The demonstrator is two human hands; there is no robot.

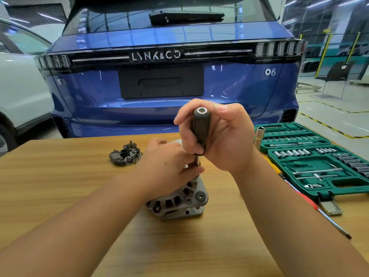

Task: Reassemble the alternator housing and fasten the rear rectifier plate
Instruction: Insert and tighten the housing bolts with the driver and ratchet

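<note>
The right hand [216, 136] is gripping a dark-handled driver [200, 126]; beneath it the left hand [169, 168] is pinching the shaft over the grey cast-aluminium alternator housing [179, 200]. Beyond, the black rectifier plate [125, 154] is lying unfitted, so fastening it remains.

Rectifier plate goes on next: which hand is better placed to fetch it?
Left, probably. The rectifier plate lies left of the alternator housing, nearest the left hand; the right hand grips the driver handle.
</note>
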